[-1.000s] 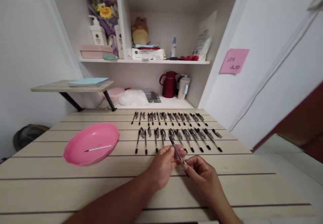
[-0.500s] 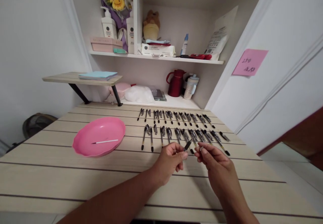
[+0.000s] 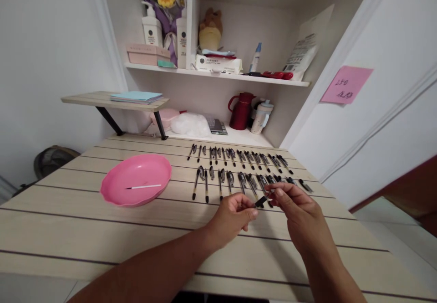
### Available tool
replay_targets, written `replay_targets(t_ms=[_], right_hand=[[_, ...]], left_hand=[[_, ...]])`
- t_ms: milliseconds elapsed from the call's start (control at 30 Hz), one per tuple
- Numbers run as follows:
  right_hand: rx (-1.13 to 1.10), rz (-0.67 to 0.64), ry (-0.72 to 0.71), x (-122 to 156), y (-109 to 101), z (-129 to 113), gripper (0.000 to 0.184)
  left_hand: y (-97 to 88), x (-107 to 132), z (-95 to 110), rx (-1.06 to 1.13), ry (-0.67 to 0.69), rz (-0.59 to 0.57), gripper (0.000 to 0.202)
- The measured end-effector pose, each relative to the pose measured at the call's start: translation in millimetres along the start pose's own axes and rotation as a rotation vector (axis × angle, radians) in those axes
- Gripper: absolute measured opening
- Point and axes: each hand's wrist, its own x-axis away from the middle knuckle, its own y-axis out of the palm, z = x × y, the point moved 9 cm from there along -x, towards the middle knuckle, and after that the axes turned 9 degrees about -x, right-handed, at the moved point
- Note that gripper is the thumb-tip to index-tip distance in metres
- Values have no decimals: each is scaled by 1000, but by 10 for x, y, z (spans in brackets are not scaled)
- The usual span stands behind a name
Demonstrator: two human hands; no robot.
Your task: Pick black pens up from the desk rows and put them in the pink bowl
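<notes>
My left hand is closed in a pinch around a pen, whose black grip section sticks out to the right. My right hand is closed too, fingertips pinched at the pen's front end. What lies between those fingertips is small and mostly hidden. Beyond my hands, disassembled-looking pens and black caps lie in two rows: a far row and a near row. My right hand covers part of the near row. A loose cap lies at that row's right end.
A pink dish on the left holds one thin white refill with a dark tip. A small raised shelf stands on the wooden table. Behind are a red jug, a pale tumbler and a plastic bag.
My right hand has moved in and up to the pen's front end, closing the gap between my hands. The left hand has shifted slightly right. The view has tilted a little.
</notes>
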Motion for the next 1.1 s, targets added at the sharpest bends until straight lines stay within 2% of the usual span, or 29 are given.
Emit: replay_targets(t_ms=[267,433,733,933,1100], right_hand=[[44,-102,35,20,48,35,24],[-2,-100,83,39,49,60,25],[70,-93,57,25,17,36,24],[-71,-125,128,64,30,146,34],[-100,-94,137,75,45,213,22]], left_hand=[[6,4,7,-37,-1,-16,15],[13,4,15,-45,6,-18,14],[26,12,-19,-26,-12,-29,16],[43,8,-17,-7,-14,-64,17],[37,19,-5,-5,-15,-52,15]])
